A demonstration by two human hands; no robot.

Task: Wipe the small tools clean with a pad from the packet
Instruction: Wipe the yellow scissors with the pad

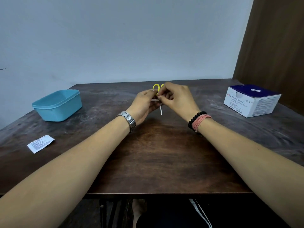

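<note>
Worn matt wooden table [164, 153], smooth blue plastic tub [57, 106], printed cardboard box [251, 101], metal watch [130, 121]

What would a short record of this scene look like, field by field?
Held item: small scissors with yellow handles, blades pointing down
Left hand: grips the scissors, with something thin and white, probably the pad
Right hand: pinches at the scissors
Box of alcohol swabs: on the table, far right
Blue tub: far left
Packet: lies flat, near left
</note>
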